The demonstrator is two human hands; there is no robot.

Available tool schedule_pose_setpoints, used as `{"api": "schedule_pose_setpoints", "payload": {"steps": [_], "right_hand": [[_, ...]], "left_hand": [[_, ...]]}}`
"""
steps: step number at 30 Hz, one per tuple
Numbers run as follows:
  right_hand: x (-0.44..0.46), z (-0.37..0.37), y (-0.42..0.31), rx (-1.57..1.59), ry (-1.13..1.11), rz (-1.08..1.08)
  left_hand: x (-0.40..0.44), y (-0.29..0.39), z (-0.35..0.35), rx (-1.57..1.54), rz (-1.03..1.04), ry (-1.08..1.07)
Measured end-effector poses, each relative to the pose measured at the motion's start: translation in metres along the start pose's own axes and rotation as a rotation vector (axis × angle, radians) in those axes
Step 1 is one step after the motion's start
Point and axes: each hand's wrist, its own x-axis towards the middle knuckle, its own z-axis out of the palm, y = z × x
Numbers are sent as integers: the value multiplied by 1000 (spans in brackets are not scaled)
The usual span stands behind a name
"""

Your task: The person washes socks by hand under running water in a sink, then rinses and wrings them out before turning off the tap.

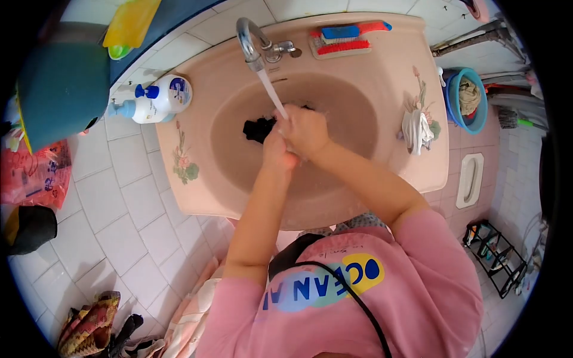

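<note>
A small black cloth (258, 129) pokes out to the left of my hands over the pink basin (352, 140). My left hand (278, 148) is closed, pressed against my right hand and gripping the cloth. Just above and to the right, my right hand (307, 127) is also closed, with a bit of black showing past its far side. Most of the cloth is hidden between the hands, and its kind cannot be made out. From the chrome faucet (253, 56), a stream of water (272, 92) falls onto my hands.
Brushes (341, 40) lie on the sink's back ledge. Pump bottles (156, 98) stand at its left corner. A crumpled white cloth (416, 130) rests on the right rim. Beyond it are blue basins (470, 101) and a black wire rack (495, 256).
</note>
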Motion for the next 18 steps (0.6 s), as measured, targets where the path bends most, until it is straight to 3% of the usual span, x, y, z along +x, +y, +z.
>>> {"api": "schedule_pose_setpoints", "payload": {"steps": [2, 4, 5, 6, 7, 8, 9, 11, 14, 16, 18], "right_hand": [[-34, 8, -20, -103, 57, -208], [-50, 19, -20, -308, 7, -396], [-42, 30, -2, -308, -111, -256], [-30, 34, 13, -306, -231, -112], [-5, 21, 20, -200, -173, 48], [15, 6, 26, -91, -118, 210], [20, 3, 31, -89, -118, 209], [28, -3, 34, 184, -240, 140], [24, -22, 30, 309, -400, 51], [28, -30, 20, 146, -408, 12], [30, -27, 19, -16, -413, -34]], "left_hand": [[30, 2, -64, 139, 51, -211], [15, 20, -60, -145, -122, -626], [-3, 21, -35, 657, 236, -498], [-13, 20, -16, 1051, 422, -421], [-23, 19, 3, 1442, 596, -289], [-28, 16, 17, 776, 232, -125], [-28, 17, 24, 101, -112, 36], [-19, 23, 21, 30, -119, -35], [-11, 34, -1, 4, -102, -89], [-7, 36, -14, 52, -63, -80], [-4, 35, -24, 151, 220, 152]]}}
